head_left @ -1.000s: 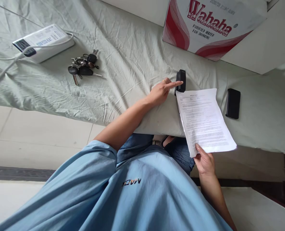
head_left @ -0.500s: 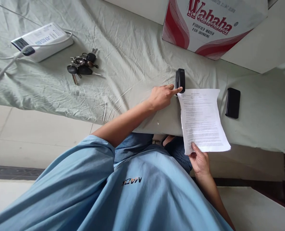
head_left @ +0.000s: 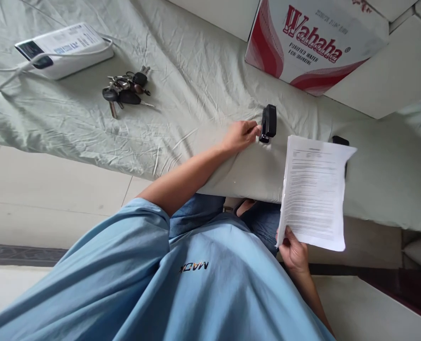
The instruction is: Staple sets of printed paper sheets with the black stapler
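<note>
Beside the black stapler [head_left: 270, 121], my left hand [head_left: 241, 136] has its fingers curled together, their tips meeting the stapler's lower left edge. The stapler is on the green cloth, a narrow gap showing between its upper arm and base. Lower right, my right hand [head_left: 293, 251] pinches the bottom left corner of a stack of printed paper [head_left: 315, 199], thumb on top and fingers underneath. The sheets tilt above the cloth's front edge, apart from the stapler. Behind their upper right corner, a black phone [head_left: 341, 140] is mostly covered.
A wrinkled green cloth [head_left: 196, 85] covers the surface. At the back stands a Wahaha water carton [head_left: 313, 47]. To the left lie a bunch of keys [head_left: 128, 90] and a white box-shaped device [head_left: 66, 49] with a white cable across it.
My left index finger has come off the stapler's top, and the hand has drawn back to its left side. My right hand has swung the paper rightward, away from the stapler and partly over the phone.
</note>
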Motion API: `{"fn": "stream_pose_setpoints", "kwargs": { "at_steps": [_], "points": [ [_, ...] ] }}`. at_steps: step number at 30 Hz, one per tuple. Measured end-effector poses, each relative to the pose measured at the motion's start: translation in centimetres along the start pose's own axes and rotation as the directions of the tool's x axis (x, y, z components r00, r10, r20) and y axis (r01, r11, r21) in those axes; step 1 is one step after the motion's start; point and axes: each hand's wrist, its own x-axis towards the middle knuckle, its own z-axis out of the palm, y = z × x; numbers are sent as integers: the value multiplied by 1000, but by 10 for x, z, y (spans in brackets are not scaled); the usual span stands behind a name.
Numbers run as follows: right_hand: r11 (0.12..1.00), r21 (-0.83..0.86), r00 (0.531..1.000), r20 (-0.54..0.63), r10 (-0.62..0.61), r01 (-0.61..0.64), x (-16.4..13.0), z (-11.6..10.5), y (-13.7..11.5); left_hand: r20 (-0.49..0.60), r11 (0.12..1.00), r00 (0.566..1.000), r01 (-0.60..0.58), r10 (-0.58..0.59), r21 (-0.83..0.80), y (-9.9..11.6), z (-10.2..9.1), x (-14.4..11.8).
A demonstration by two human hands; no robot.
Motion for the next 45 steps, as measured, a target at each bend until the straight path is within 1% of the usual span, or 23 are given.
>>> {"fn": "stream_pose_setpoints", "kwargs": {
  "at_steps": [2,4,6,9,11,13,15,16,18,19,21,23,24,25,27,31,33,35,37,39,41,43,45],
  "points": [
    [999,7,999,22,-48,47,0,16,0,104,990,994,29,-15,-136,8,-1,-4],
    [996,5,995,43,-87,87,1,40,0,218,962,976,73,-15,-263,16,-1,-9],
    [994,6,993,55,-109,109,3,66,-1,291,930,957,116,-11,-348,22,-1,-13],
    [994,-12,989,102,-104,105,4,96,-3,297,911,955,138,-18,-388,25,-3,-15],
    [995,-46,983,166,-82,91,5,105,-5,280,922,959,134,-29,-364,24,-5,-13],
    [993,-72,972,224,-70,89,6,103,-7,264,931,963,134,-42,-340,23,-6,-10],
    [990,-64,968,227,-109,127,12,90,-14,247,932,967,139,-56,-335,21,-6,-8],
    [984,-57,968,198,-154,168,17,80,-18,238,932,969,141,-61,-333,20,-5,-7],
    [953,-71,954,81,-289,295,31,58,-33,214,938,974,138,-70,-317,18,-2,-6],
    [922,-106,928,9,-373,372,41,46,-42,202,944,976,135,-75,-302,17,-1,-5],
    [849,-206,858,-71,-508,486,64,26,-62,176,957,981,131,-86,-260,15,2,-4],
    [798,-257,810,-87,-580,544,89,17,-82,159,970,983,126,-93,-209,13,3,-4],
    [775,-275,792,-72,-607,569,103,17,-92,153,975,984,123,-95,-183,12,3,-4],
    [749,-290,771,-53,-634,596,117,20,-100,146,980,985,119,-96,-159,12,3,-4],
    [706,-323,751,23,-660,631,147,36,-113,135,985,987,110,-92,-132,12,1,-4],
    [614,-377,708,200,-678,694,200,84,-123,169,983,982,114,-89,-141,16,-4,-8],
    [560,-410,680,254,-688,720,214,106,-121,191,980,977,125,-95,-156,20,-7,-9],
    [490,-453,644,295,-706,745,218,120,-117,213,978,973,130,-94,-161,22,-9,-10],
    [405,-502,600,325,-731,765,214,127,-112,236,980,968,123,-84,-156,24,-10,-10],
    [332,-541,559,331,-760,772,209,128,-109,260,982,963,110,-67,-156,24,-11,-9],
    [308,-552,538,320,-780,774,207,127,-108,286,981,957,98,-47,-167,24,-12,-9],
    [329,-532,545,321,-774,780,209,125,-108,311,980,950,68,-7,-186,24,-12,-8],
    [385,-493,579,335,-744,780,214,123,-110,305,979,951,15,48,-203,22,-11,-9]
  ]
}}
